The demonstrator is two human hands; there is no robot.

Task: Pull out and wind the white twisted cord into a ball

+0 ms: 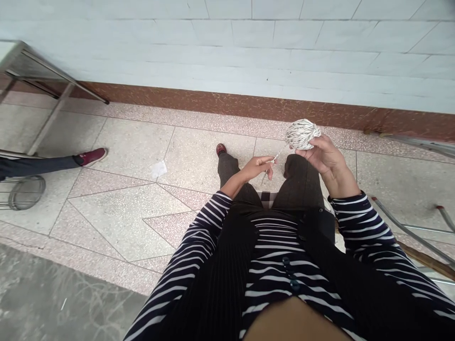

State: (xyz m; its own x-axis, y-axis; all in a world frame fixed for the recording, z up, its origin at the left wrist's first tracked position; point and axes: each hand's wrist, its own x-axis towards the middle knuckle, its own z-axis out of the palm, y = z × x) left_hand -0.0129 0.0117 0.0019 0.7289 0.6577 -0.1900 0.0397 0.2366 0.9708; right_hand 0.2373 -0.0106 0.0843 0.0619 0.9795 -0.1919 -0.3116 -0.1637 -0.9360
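A ball of whitish cord (301, 134) with dark flecks sits in my right hand (327, 158), the fingers and thumb closed around its lower right side. From the ball a short twisted strand (280, 154) runs down to the left. My left hand (258, 168) pinches that strand between thumb and fingers, and a thin end hangs below it. Both hands are above my lap, with the ball higher and farther right than my left hand. The underside of the ball is hidden by my right fingers.
Ahead stands a white tiled wall (256, 61) with a brown base strip. At left are a metal-legged table (53, 113), another person's leg with a red shoe (93, 157) and a wire frame (27, 192). White paper (159, 169) lies on the floor. Metal chair legs (412, 227) stand right.
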